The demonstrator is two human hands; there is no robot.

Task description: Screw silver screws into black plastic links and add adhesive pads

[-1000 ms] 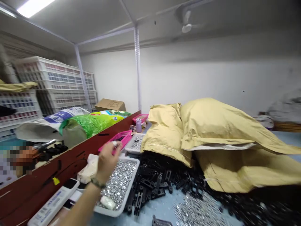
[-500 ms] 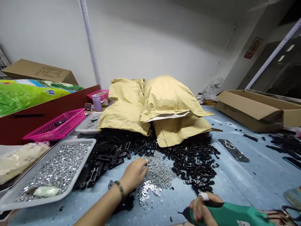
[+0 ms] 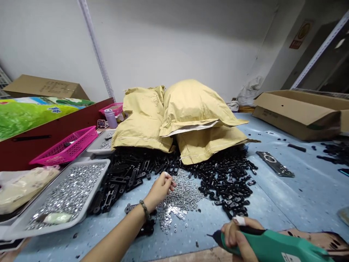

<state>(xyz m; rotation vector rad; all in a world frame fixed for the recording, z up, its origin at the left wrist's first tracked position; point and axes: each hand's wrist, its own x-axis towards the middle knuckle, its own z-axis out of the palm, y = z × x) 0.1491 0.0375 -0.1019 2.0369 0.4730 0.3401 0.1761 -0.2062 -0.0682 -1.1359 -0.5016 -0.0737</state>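
A heap of small, slim, silver-coloured metal screws lies loose on a pale blue tabletop, in front of the person. The screws are shiny and point every way, spreading thinly at the edges. Small silver metal rings lie along the heap's near side.

The person's left hand, with a dark beaded bracelet at the wrist, is at the heap's left edge. Its fingers are curled in toward the thumb; whether they pinch a screw cannot be told. The screws lie just beside and below the fingertips, mostly to their right.

The right hand has its fingers closed around a green power screwdriver with a black nose, whose thin tip points left, near the heap but apart from it.

Long, slotted black parts lie left of the screws, and smaller black pieces are piled to the right. Bulging tan paper sacks rest behind.
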